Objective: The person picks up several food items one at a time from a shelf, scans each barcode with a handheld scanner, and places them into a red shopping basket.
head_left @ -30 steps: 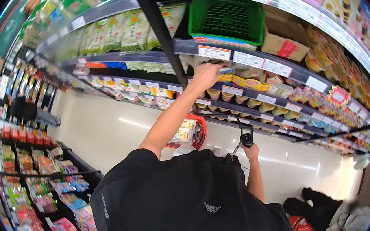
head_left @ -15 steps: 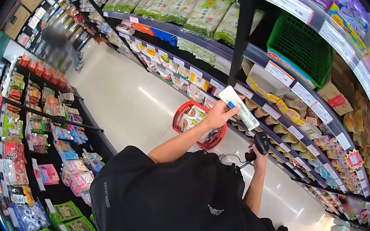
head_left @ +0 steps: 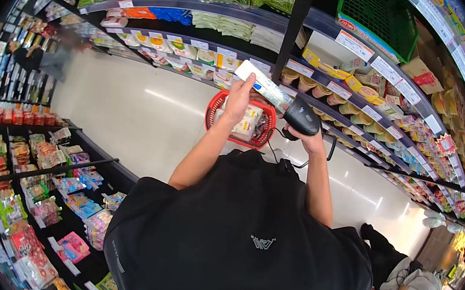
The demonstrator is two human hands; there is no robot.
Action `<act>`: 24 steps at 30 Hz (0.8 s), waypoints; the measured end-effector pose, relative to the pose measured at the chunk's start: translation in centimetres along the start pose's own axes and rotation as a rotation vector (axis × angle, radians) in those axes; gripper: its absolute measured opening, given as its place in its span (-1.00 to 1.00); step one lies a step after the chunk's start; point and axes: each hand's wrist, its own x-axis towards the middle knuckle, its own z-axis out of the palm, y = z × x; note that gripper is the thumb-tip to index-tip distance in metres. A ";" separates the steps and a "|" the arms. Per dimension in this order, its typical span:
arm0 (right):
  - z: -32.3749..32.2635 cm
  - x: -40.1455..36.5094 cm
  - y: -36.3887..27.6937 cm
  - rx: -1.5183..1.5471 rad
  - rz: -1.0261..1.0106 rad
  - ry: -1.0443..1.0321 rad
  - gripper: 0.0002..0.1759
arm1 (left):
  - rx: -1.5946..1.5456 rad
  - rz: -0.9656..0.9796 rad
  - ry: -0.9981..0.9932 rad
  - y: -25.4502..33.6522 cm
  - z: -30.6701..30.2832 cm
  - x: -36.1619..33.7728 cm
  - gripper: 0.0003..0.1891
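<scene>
My left hand (head_left: pixel 238 97) holds a flat white and blue package (head_left: pixel 265 86) up in front of me, above a red shopping basket (head_left: pixel 217 101). My right hand (head_left: pixel 310 143) grips a black handheld barcode scanner (head_left: pixel 301 117), its head close to the lower end of the package. A cable hangs from the scanner. The red basket stands on the floor by the shelf and holds several pale packaged goods.
Shelves of cup and packet foods (head_left: pixel 373 103) run along the right, with a green basket (head_left: pixel 379 13) on top. A low snack rack (head_left: pixel 42 176) lines the left. A person crouches at bottom right (head_left: pixel 413 286); another stands far down the aisle (head_left: pixel 32 59).
My left hand pulled the package off the shelf and brought it down in front of me. My right hand lifted the scanner up to it. My view swung toward the aisle.
</scene>
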 end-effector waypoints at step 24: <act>10.6 -0.4 0.9 -0.438 0.108 -0.074 -0.52 | 0.172 -0.321 -0.155 -2.3 -8.8 0.9 -0.78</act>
